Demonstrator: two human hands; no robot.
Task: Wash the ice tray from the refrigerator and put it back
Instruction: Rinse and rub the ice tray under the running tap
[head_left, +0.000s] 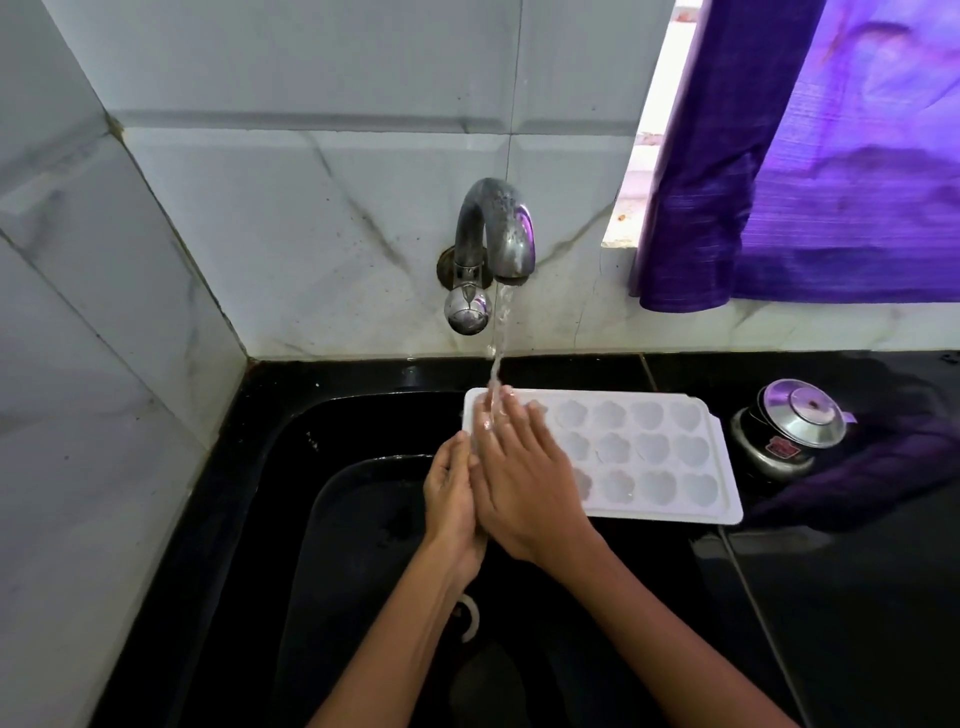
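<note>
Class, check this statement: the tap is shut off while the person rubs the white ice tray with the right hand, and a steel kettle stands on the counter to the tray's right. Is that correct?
Not quite. The tap is running: the head view shows a stream of water falling onto the right hand and the white ice tray. The steel kettle does stand on the counter to the tray's right.

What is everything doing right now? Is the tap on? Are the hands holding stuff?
Tap: on, water running.
Ice tray: face up over the sink, cups look empty, left end under the stream.
Left hand: grips the tray's left edge.
Right hand: fingers flat on the tray, in the water.
Metal pot: lid on.
Curtain: hanging over the window.
</note>
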